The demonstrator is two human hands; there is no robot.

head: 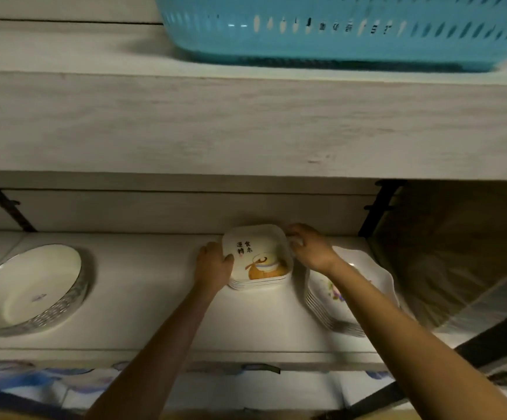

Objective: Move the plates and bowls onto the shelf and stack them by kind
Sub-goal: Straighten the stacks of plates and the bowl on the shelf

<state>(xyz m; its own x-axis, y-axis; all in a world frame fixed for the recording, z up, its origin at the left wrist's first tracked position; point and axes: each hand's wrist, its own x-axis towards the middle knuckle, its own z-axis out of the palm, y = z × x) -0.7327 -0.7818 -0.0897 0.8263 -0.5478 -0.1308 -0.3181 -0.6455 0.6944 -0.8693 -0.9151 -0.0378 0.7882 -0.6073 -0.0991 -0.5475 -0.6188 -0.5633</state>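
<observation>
A stack of square white plates (258,256) with black characters and an orange picture sits at the back of the white shelf (143,286). My left hand (214,262) grips the stack's left edge, thumb on the top plate's rim. My right hand (309,248) holds its right back corner with curled fingers. To the right, partly under my right forearm, stands a stack of scalloped white plates (364,286) with a flower print. A round white bowl (30,289) with a patterned outer wall rests on the shelf at far left.
A thick shelf board (246,122) hangs low overhead and carries a blue plastic basket (337,28). Black metal braces (379,207) stand at the back left and right. A brown sheet (458,253) closes off the right side. Blue patterned items (33,380) lie below the shelf front.
</observation>
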